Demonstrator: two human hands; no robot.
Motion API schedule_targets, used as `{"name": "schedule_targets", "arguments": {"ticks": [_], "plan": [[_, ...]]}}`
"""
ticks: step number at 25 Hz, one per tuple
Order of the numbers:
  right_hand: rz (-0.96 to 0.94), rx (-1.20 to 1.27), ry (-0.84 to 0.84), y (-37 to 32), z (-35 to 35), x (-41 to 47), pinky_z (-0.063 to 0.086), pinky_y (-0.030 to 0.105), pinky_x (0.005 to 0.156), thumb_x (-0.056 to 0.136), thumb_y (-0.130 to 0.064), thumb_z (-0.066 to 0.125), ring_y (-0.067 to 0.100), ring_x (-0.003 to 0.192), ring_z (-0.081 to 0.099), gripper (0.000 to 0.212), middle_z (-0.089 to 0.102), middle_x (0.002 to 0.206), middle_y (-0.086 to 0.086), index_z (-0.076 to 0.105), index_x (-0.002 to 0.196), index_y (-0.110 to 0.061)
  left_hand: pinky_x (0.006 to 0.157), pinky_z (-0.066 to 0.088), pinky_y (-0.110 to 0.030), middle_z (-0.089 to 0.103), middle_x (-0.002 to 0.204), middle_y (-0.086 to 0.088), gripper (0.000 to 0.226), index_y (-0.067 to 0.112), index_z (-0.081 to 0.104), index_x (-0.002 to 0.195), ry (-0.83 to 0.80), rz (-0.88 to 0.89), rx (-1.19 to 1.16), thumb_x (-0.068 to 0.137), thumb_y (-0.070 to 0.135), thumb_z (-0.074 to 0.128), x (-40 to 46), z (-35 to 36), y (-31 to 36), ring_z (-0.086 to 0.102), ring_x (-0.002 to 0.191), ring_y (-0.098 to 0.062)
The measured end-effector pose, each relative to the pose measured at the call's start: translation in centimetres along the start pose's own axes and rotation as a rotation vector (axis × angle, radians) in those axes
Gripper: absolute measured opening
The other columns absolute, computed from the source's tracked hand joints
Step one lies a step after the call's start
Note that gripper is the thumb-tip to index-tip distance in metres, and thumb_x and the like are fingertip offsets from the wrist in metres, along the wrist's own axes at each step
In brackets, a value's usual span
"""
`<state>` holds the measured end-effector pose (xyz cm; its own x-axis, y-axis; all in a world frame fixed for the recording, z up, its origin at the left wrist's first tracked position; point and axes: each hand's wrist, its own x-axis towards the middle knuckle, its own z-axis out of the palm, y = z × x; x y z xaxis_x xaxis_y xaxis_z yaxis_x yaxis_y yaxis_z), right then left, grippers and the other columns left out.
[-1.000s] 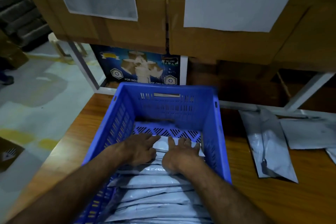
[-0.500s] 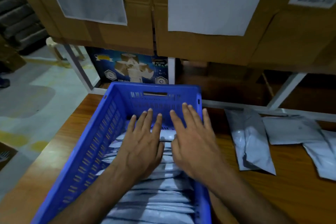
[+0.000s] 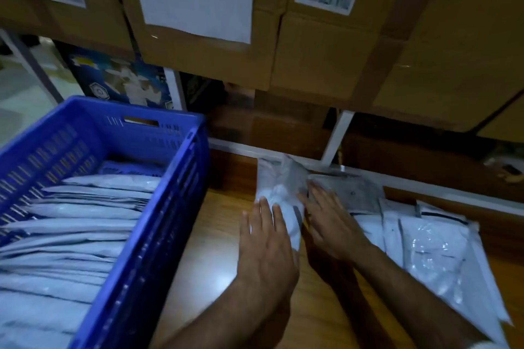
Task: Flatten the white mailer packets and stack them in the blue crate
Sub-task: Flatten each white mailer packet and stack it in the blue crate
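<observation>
Resting flat with straight fingers on a white mailer packet on the wooden table, left hand and right hand, blue crate of stacked packets left of them, more packets lying right, cardboard boxes beyond.

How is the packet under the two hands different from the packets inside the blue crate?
The packet under the hands lies on the wooden table, looks puffy and wrinkled, and lies alone; the packets in the crate lie flat, overlapping in a row inside the blue crate. The left hand and right hand touch only the first. Both are white mailers.
</observation>
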<state>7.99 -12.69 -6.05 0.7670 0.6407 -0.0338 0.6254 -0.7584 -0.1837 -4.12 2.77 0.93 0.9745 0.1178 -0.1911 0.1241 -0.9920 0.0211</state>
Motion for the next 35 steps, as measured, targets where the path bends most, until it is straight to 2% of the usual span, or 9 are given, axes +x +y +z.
{"name": "schedule_targets", "arguments": {"ticks": [4, 6, 9, 13, 17, 22, 28, 33, 35], "plan": [[-0.124, -0.066, -0.078, 5.4, 0.9, 2.3, 0.001, 0.044, 0.131, 0.101, -0.02, 0.048, 0.023, 0.161, -0.001, 0.075, -0.001, 0.174, 0.008, 0.012, 0.167, -0.027, 0.125, -0.003, -0.057, -0.031, 0.157, -0.028, 0.084, 0.0, -0.015, 0.158, 0.006, -0.2, -0.031, 0.106, 0.049, 0.028, 4.7, 8.9, 5.5, -0.02, 0.152, -0.041], [-0.164, -0.013, -0.09, 5.5, 1.7, 3.3, 0.003, 0.043, 0.131, 0.102, -0.017, 0.047, 0.021, 0.161, -0.001, 0.075, 0.0, 0.175, 0.007, 0.01, 0.167, -0.028, 0.124, -0.002, -0.057, -0.027, 0.16, -0.028, 0.084, 0.0, -0.019, 0.156, 0.033, -0.298, -0.032, 0.106, 0.052, 0.025, 6.6, 10.7, 5.9, -0.019, 0.153, -0.041], [-0.215, 0.008, -0.093, 4.9, 2.8, 3.3, 0.001, 0.043, 0.131, 0.103, -0.017, 0.049, 0.022, 0.161, 0.0, 0.077, -0.001, 0.175, 0.006, 0.008, 0.167, -0.027, 0.125, 0.005, -0.058, -0.019, 0.164, -0.028, 0.077, 0.0, -0.015, 0.158, 0.023, -0.378, -0.027, 0.108, 0.04, 0.029, 7.5, 11.2, 4.5, -0.009, 0.155, -0.042], [-0.223, 0.022, -0.058, 3.7, 3.8, 3.4, -0.003, 0.042, 0.129, 0.102, -0.02, 0.053, 0.024, 0.161, 0.001, 0.083, -0.003, 0.175, 0.006, 0.001, 0.167, -0.029, 0.127, 0.011, -0.052, -0.008, 0.167, -0.025, 0.076, 0.005, -0.006, 0.161, -0.043, -0.302, -0.022, 0.108, 0.035, 0.039, 6.8, 10.6, 1.6, 0.002, 0.156, -0.039], [-0.173, 0.078, -0.068, 1.4, 4.3, 3.5, -0.001, 0.04, 0.126, 0.105, -0.026, 0.052, 0.026, 0.161, 0.004, 0.079, 0.002, 0.175, 0.007, 0.003, 0.167, -0.029, 0.125, 0.009, -0.052, -0.004, 0.169, -0.021, 0.093, 0.01, -0.008, 0.161, 0.012, -0.333, -0.066, 0.1, 0.069, 0.03, 6.7, 10.5, 0.7, 0.005, 0.156, -0.037], [-0.145, 0.108, -0.048, 1.2, 5.1, 2.7, 0.004, 0.04, 0.127, 0.105, -0.026, 0.051, 0.025, 0.16, 0.011, 0.076, 0.008, 0.174, 0.006, 0.006, 0.167, -0.03, 0.127, 0.008, -0.053, -0.014, 0.166, -0.026, 0.08, 0.013, -0.017, 0.16, -0.02, -0.293, -0.062, 0.108, 0.042, 0.036, 6.7, 11.2, 0.0, -0.001, 0.156, -0.041], [-0.124, 0.005, 0.077, -0.4, 4.8, 2.7, -0.001, 0.047, 0.128, 0.099, -0.027, 0.058, 0.031, 0.16, 0.001, 0.086, -0.001, 0.174, 0.011, 0.005, 0.167, -0.027, 0.125, 0.017, -0.043, -0.006, 0.17, -0.014, 0.069, 0.018, -0.001, 0.163, 0.081, -0.152, -0.136, 0.109, 0.038, 0.036, 3.3, 10.3, -3.2, 0.006, 0.157, -0.032], [-0.204, -0.05, 0.127, -1.8, 5.9, 1.8, 0.002, 0.049, 0.128, 0.096, -0.026, 0.057, 0.034, 0.159, 0.012, 0.085, 0.009, 0.173, 0.016, 0.011, 0.167, -0.023, 0.117, -0.005, -0.032, -0.015, 0.168, -0.006, 0.067, 0.021, -0.005, 0.163, 0.15, -0.067, -0.129, 0.109, 0.035, 0.034, -1.2, 8.5, -5.7, -0.006, 0.157, -0.021], [-0.213, 0.0, 0.127, -2.5, 5.9, 0.9, 0.001, 0.046, 0.129, 0.097, -0.022, 0.051, 0.03, 0.16, 0.01, 0.081, 0.009, 0.174, 0.014, 0.01, 0.167, -0.025, 0.119, -0.007, -0.031, -0.018, 0.166, -0.003, 0.065, 0.023, -0.008, 0.16, 0.184, -0.063, -0.138, 0.11, 0.034, 0.031, -2.6, 7.6, -6.0, -0.01, 0.156, -0.017]]}}
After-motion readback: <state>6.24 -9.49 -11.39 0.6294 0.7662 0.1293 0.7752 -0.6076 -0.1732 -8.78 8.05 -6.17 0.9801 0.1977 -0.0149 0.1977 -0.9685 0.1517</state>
